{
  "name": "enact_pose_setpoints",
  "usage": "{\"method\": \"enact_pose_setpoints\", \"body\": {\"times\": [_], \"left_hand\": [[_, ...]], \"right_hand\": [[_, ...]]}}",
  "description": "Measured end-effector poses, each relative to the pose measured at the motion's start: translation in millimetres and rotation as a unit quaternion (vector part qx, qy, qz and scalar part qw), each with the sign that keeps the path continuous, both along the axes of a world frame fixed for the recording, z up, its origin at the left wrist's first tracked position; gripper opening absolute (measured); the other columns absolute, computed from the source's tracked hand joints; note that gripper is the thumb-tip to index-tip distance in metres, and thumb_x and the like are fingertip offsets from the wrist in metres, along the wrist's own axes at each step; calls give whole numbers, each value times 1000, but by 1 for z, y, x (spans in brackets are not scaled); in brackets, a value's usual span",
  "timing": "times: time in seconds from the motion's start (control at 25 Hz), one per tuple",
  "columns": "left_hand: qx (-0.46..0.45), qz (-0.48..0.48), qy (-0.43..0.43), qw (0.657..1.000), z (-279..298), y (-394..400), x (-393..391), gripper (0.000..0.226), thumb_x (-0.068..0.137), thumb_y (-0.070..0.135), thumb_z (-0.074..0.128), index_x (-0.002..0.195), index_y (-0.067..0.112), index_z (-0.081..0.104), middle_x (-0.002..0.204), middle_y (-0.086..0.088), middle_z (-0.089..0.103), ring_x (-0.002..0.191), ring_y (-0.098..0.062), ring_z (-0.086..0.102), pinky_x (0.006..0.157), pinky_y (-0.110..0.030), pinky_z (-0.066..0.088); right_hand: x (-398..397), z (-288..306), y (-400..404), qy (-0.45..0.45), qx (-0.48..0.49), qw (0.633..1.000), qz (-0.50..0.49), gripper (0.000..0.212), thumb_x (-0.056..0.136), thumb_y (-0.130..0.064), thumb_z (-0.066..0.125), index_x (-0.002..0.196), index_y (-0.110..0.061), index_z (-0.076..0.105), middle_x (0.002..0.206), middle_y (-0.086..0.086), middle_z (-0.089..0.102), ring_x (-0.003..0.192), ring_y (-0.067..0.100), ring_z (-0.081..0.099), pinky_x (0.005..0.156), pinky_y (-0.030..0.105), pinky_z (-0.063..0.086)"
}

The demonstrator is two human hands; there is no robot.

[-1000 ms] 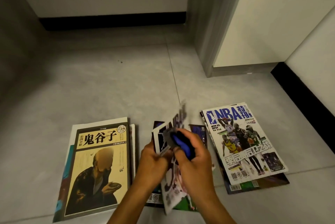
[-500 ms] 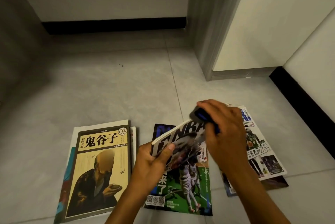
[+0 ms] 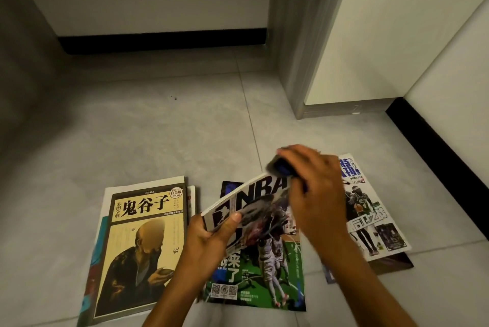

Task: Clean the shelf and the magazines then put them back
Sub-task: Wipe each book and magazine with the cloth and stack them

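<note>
Bare floor (image 3: 158,128) beyond magazines (image 3: 264,273); door frame (image 3: 291,48) right.

The grey tiled floor (image 3: 158,136) carries three lots of reading matter: a yellow-covered book (image 3: 137,247) atop what seems another publication, a green basketball magazine (image 3: 264,281) in the middle, and an NBA magazine (image 3: 370,220) overlying a darker one.

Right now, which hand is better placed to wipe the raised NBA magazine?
The right hand: it grips the blue cloth at the glossy NBA magazine's top edge, while the left hand holds the magazine up.
</note>
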State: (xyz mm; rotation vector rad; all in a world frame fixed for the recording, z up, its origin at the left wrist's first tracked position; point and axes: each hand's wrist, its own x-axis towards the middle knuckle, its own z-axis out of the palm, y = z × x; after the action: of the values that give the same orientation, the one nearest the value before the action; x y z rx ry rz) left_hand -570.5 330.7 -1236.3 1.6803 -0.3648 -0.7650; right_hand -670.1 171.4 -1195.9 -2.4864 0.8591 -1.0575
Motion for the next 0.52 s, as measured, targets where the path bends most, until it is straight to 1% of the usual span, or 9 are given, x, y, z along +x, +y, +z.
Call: {"method": "enact_pose_setpoints", "body": {"times": [0.08, 0.12, 0.16, 0.24, 0.28, 0.32, 0.4, 0.44, 0.52], "left_hand": [[17, -9, 3, 1000, -1, 2, -2, 62, 65, 62, 75, 109, 21, 63, 100, -3, 73, 94, -17, 70, 79, -40, 59], [18, -10, 9, 1000, -1, 2, -3, 61, 65, 62, 75, 109, 21, 63, 99, -3, 72, 93, -17, 70, 80, -40, 59], [12, 1, 9, 1000, -1, 1, -4, 55, 68, 58, 76, 107, 21, 63, 98, -3, 72, 92, -16, 70, 78, -38, 59], [1, 14, 14, 1000, 3, 0, -6, 41, 72, 46, 73, 103, 22, 63, 94, -2, 73, 90, -16, 70, 71, -30, 58], [-1, 9, 25, 1000, 3, 1, -7, 40, 72, 44, 73, 104, 22, 63, 94, -1, 73, 90, -16, 70, 69, -26, 57], [-3, -6, 32, 999, 3, 3, -7, 39, 74, 43, 74, 105, 23, 64, 95, 1, 74, 91, -15, 70, 68, -24, 56], [-21, -25, 64, 997, 2, 7, -11, 29, 79, 30, 75, 105, 22, 65, 93, 5, 75, 90, -11, 71, 68, -21, 54], [-37, -17, 83, 996, 4, 9, -12, 26, 80, 24, 75, 103, 21, 65, 91, 5, 75, 90, -13, 71, 70, -23, 54], [-51, 18, 84, 995, 14, 13, -4, 19, 80, 18, 73, 96, 18, 64, 84, 3, 75, 89, -19, 70, 70, -27, 54]], "right_hand": [[-11, -8, -29, -47, 83, 993, -71, 47, 89, -1, 48, 130, -23, 55, 127, 1, 58, 110, 22, 47, 89, 30, 46], [-16, -9, -37, -107, 174, 975, -86, 47, 90, 2, 50, 129, -24, 56, 127, 1, 58, 111, 24, 52, 89, 31, 48], [-17, -6, -39, -173, 289, 938, -77, 48, 91, 3, 50, 127, -28, 57, 124, -1, 60, 110, 24, 56, 86, 33, 52], [-19, -3, -34, -216, 468, 857, 4, 55, 91, 9, 47, 118, -38, 58, 114, -10, 62, 101, 15, 64, 72, 28, 56], [-20, -2, -32, -188, 500, 844, 50, 60, 89, 12, 47, 115, -41, 57, 109, -15, 63, 95, 7, 66, 67, 23, 56], [-21, -2, -32, -155, 508, 843, 84, 61, 88, 13, 49, 114, -41, 56, 106, -16, 64, 93, 3, 66, 66, 20, 55], [-22, 1, -39, -102, 486, 859, 124, 52, 88, 9, 55, 115, -34, 58, 106, -8, 69, 97, 8, 67, 70, 22, 56], [-24, 6, -43, -87, 477, 863, 143, 47, 88, 7, 57, 116, -31, 58, 107, -4, 70, 98, 13, 68, 71, 24, 57], [-29, 15, -49, -64, 460, 868, 174, 41, 88, 2, 60, 115, -28, 59, 105, -4, 71, 96, 17, 69, 71, 26, 57]]}}
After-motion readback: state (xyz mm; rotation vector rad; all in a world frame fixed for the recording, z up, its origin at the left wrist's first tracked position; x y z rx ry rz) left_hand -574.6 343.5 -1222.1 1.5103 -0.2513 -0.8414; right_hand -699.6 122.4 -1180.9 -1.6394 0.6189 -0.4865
